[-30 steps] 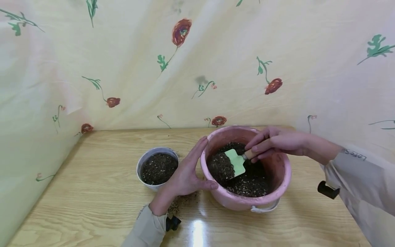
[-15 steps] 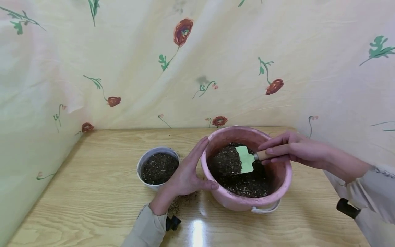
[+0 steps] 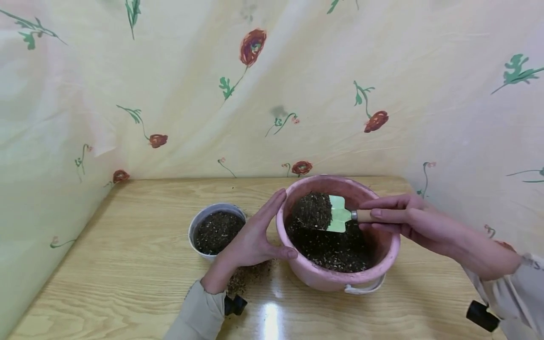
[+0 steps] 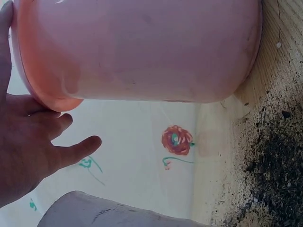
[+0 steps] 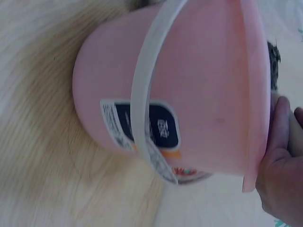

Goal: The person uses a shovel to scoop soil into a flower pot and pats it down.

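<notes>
My right hand (image 3: 401, 217) grips the wooden handle of a small green hand trowel (image 3: 338, 214). Dark soil (image 3: 313, 211) is heaped on the trowel's blade, which is held roughly level within the mouth of a pink bucket (image 3: 340, 271). More soil lies inside the bucket below it. Against the bucket's left rim rests my left hand (image 3: 257, 236), its fingers spread and fairly straight; in the left wrist view these fingers (image 4: 75, 153) lie by the rim's outside. A white pot (image 3: 193, 236) holding soil stands left of the bucket, partly behind my left hand.
Spilled soil (image 3: 244, 278) is scattered on the wooden table (image 3: 127, 264) between pot and bucket. The bucket's white handle (image 3: 365, 288) hangs down at its front. A flowered cloth (image 3: 191, 94) hangs behind the table and along both sides.
My right hand has shifted right and drawn the loaded trowel up from the soil, the blade turning more level. My left hand stays at the rim.
</notes>
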A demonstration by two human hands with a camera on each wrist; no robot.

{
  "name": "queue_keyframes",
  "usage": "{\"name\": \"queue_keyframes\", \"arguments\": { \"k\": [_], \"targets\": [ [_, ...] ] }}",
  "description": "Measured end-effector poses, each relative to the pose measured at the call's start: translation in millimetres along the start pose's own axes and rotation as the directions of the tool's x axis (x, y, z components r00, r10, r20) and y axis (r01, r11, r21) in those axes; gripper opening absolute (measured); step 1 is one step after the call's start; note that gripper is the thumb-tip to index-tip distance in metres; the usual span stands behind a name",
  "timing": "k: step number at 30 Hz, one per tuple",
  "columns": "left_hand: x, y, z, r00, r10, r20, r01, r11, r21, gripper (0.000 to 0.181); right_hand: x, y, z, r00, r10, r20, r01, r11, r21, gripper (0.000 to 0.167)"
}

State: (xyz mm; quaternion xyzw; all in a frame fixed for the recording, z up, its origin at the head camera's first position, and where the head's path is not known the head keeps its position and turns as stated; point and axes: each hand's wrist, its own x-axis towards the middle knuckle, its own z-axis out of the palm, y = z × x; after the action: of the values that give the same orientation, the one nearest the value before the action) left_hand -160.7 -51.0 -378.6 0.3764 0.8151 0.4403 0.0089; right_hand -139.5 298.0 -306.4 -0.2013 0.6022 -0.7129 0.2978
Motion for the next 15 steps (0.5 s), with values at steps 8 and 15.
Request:
{"name": "queue_keyframes", "arguments": {
  "k": [8, 15],
  "targets": [
    [-3.3, 0.9, 0.6, 1.000, 0.011, -0.024, -0.011, 1.000, 0.015, 0.118, -11.8, 4, 18, 0.998, -0.022, -0.064, 0.035, 0.978, 0.204, 0.040],
    [-7.5, 1.9, -0.4, 0.998, 0.044, -0.041, -0.042, 0.998, 0.049, 0.118, -19.2, 5, 40, 0.992, -0.034, -0.124, 0.081, 0.914, 0.399, 0.041]
  ]
}}
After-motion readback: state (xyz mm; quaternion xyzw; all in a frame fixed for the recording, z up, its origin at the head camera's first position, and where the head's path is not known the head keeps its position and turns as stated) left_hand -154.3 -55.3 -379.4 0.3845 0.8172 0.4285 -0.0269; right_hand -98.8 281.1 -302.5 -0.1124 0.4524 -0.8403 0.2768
